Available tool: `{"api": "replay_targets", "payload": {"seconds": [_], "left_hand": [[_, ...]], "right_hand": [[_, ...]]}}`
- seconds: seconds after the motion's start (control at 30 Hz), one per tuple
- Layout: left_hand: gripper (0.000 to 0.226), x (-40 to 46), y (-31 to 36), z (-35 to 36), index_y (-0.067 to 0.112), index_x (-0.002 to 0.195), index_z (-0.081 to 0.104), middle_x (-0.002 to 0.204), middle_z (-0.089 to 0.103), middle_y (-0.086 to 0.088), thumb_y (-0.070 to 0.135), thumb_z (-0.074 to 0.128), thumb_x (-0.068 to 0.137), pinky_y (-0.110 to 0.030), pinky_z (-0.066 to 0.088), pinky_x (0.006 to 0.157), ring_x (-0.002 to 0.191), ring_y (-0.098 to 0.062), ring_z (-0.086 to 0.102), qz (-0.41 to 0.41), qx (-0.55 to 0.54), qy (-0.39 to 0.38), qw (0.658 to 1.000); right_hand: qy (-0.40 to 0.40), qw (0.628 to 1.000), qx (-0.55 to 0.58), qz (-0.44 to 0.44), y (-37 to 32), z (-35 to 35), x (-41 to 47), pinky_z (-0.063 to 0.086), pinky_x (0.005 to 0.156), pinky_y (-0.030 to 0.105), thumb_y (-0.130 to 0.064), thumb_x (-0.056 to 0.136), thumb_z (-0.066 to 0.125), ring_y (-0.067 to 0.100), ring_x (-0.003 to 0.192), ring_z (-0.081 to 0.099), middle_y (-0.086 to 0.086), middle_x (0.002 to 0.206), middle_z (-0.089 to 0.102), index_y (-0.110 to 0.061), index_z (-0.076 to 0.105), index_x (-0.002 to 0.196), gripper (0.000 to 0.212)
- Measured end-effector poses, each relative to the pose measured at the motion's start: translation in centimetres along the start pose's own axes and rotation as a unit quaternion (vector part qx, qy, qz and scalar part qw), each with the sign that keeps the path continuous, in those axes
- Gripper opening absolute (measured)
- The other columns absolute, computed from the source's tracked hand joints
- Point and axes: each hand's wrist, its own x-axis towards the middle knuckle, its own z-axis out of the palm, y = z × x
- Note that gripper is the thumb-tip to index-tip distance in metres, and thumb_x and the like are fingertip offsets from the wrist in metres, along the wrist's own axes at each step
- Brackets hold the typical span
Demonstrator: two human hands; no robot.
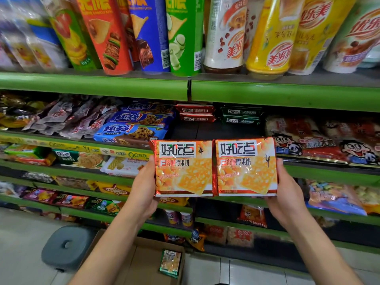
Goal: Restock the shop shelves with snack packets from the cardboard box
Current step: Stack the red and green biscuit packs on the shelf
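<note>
While I'm looking down at the shelves [94, 85], my left hand [144, 187] grips the outer edge of one orange cracker packet [184, 168] and my right hand [286, 190] grips the outer edge of a second orange packet [246, 166]. Both packets are side by side, touching, face up, held in front of a bare stretch of shelf where red packs [195, 114] and green packs [240, 116] sit at the back. Down on the floor, the cardboard box [141, 262] has one green packet [170, 263] in it, next to a grey stool [65, 246].
</note>
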Motion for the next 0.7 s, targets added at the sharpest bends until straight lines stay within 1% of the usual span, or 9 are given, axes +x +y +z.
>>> {"api": "replay_targets", "payload": {"seconds": [0.07,0.13,0.2,0.3,0.37,0.43,0.47,0.6,0.7], "left_hand": [[0.045,-0.01,-0.06,-0.02,0.023,0.123,0.067,0.114,0.076,-0.008,0.050,0.037,0.103,-0.040,0.060,0.081,0.106,-0.025,0.073,0.002,0.001,-0.002,1.000],[0.045,-0.01,-0.08,0.01,0.023,0.122,0.067,0.114,0.076,-0.008,0.050,0.037,0.103,-0.042,0.058,0.085,0.106,-0.026,0.073,0.001,0.000,-0.001,1.000],[0.044,-0.03,-0.04,0.06,0.023,0.122,0.067,0.114,0.076,-0.008,0.049,0.037,0.104,-0.044,0.055,0.090,0.106,-0.025,0.073,-0.003,0.000,0.000,1.000],[0.045,-0.06,0.03,0.16,0.021,0.125,0.065,0.114,0.076,-0.008,0.050,0.037,0.104,-0.046,0.054,0.093,0.106,-0.025,0.073,-0.007,-0.002,0.002,1.000],[0.045,-0.10,0.08,0.18,0.020,0.126,0.064,0.114,0.076,-0.008,0.049,0.038,0.104,-0.047,0.055,0.093,0.106,-0.026,0.073,-0.007,-0.007,0.004,1.000],[0.045,-0.14,0.08,0.16,0.019,0.126,0.063,0.114,0.075,-0.009,0.049,0.038,0.104,-0.046,0.055,0.092,0.106,-0.026,0.073,-0.007,-0.012,0.003,1.000],[0.045,-0.15,0.07,0.14,0.020,0.126,0.064,0.114,0.075,-0.009,0.049,0.038,0.104,-0.045,0.055,0.092,0.106,-0.026,0.073,-0.007,-0.014,0.001,1.000],[0.045,-0.19,0.09,0.14,0.022,0.123,0.065,0.114,0.076,-0.008,0.051,0.038,0.103,-0.044,0.056,0.088,0.105,-0.025,0.073,-0.010,-0.017,-0.002,1.000],[0.046,-0.22,0.16,0.22,0.023,0.124,0.066,0.115,0.075,-0.008,0.053,0.042,0.099,-0.042,0.061,0.081,0.106,-0.026,0.073,-0.009,-0.031,-0.006,0.999]], "right_hand": [[0.005,1.000,-0.001,-0.001,-0.01,-0.03,-0.01,0.052,0.080,0.036,-0.062,0.083,0.047,0.017,0.099,0.074,0.001,0.108,0.077,-0.036,0.078,0.099,0.044],[0.010,1.000,-0.001,-0.002,0.00,-0.04,0.03,0.053,0.079,0.036,-0.062,0.084,0.047,0.018,0.099,0.074,0.001,0.108,0.077,-0.034,0.079,0.099,0.045],[0.010,1.000,-0.002,0.001,0.02,-0.03,0.05,0.056,0.076,0.033,-0.061,0.088,0.045,0.017,0.099,0.074,0.001,0.108,0.077,-0.035,0.078,0.100,0.044],[0.004,1.000,0.001,0.004,0.07,0.00,0.05,0.060,0.067,0.024,-0.057,0.098,0.039,0.015,0.098,0.074,-0.001,0.108,0.077,-0.037,0.078,0.101,0.044],[0.002,1.000,0.002,0.002,0.07,0.04,0.03,0.060,0.069,0.024,-0.056,0.099,0.038,0.015,0.099,0.074,-0.001,0.109,0.077,-0.038,0.078,0.101,0.044],[0.001,1.000,0.000,-0.001,0.11,0.04,0.03,0.057,0.075,0.030,-0.056,0.100,0.037,0.015,0.100,0.074,-0.001,0.110,0.077,-0.039,0.078,0.101,0.044],[0.001,1.000,0.000,-0.001,0.11,0.06,0.03,0.057,0.076,0.031,-0.056,0.100,0.037,0.015,0.100,0.074,-0.001,0.110,0.077,-0.039,0.078,0.101,0.044],[0.007,1.000,0.004,0.000,0.03,0.23,-0.07,0.059,0.061,0.025,-0.055,0.100,0.037,0.017,0.094,0.075,0.000,0.106,0.077,-0.038,0.079,0.097,0.045],[0.009,1.000,0.008,-0.001,-0.05,0.31,-0.16,0.059,0.057,0.025,-0.055,0.099,0.038,0.017,0.092,0.076,0.000,0.104,0.078,-0.038,0.079,0.096,0.045]]}}
